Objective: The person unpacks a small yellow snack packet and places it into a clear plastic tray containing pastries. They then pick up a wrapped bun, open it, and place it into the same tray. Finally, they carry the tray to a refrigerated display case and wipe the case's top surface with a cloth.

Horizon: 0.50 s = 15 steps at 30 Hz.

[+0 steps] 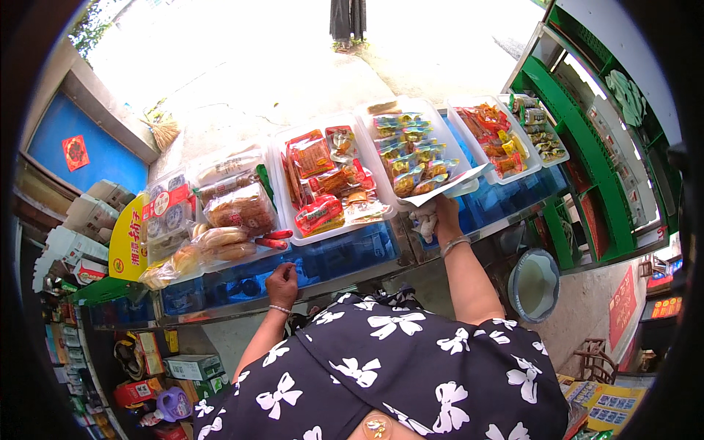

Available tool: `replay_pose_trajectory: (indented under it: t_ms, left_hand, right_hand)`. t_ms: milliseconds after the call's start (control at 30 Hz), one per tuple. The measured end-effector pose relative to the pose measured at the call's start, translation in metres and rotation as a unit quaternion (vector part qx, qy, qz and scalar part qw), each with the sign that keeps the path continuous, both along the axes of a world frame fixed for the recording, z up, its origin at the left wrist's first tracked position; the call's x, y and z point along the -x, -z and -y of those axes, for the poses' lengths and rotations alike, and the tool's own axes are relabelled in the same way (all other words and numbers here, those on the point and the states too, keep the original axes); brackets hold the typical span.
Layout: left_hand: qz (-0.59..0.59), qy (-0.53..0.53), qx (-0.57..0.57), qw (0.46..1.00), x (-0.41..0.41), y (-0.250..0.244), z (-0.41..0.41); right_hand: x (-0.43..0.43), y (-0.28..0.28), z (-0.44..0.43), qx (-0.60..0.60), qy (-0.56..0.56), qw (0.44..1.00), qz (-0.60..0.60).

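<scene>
My right hand [447, 215] is at the front edge of the counter, gripping a crumpled greyish-white cloth [423, 221]. Just above its fingers, a thin white sheet [448, 186] slants over the front corner of a white plastic tray [461, 159] of small wrapped snacks [415, 151]; whether the hand also holds the sheet is hidden. My left hand [282, 283] has its fingers curled in, with nothing visible in it, by the counter's blue front part. Beyond it are bagged buns [225, 242], wrapped sliced bread [242, 209] and a tray [297, 240] of red-packaged snacks [313, 154].
Two more snack trays, a middle one [503, 179] and an end one [555, 160], stand to the right, near a green shelf rack [561, 104]. A basin [533, 286] is below on the right. Egg cartons [91, 217] and a yellow sign [127, 242] stand left. Shelves of goods [192, 366] lie beneath.
</scene>
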State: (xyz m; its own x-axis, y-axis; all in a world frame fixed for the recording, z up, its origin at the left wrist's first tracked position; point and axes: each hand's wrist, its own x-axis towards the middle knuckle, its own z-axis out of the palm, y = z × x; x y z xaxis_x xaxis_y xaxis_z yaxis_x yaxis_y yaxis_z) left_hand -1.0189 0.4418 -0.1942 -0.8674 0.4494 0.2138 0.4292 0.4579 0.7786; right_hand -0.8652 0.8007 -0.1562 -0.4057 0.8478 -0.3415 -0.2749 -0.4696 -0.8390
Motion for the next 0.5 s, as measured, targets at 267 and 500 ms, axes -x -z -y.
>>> replay_pose_trajectory:
  t_ms: [267, 500]
  left_hand:
    - [0.278, -0.015, -0.06, 0.959, 0.0, -0.01, -0.013]
    - [0.593, 0.005, -0.257, 0.763, -0.011, -0.055, -0.076]
  right_hand:
    - [-0.001, 0.007, -0.007, -0.007, -0.026, 0.999, 0.038]
    - [-0.007, 0.001, -0.008, 0.008, -0.054, 0.996, 0.069]
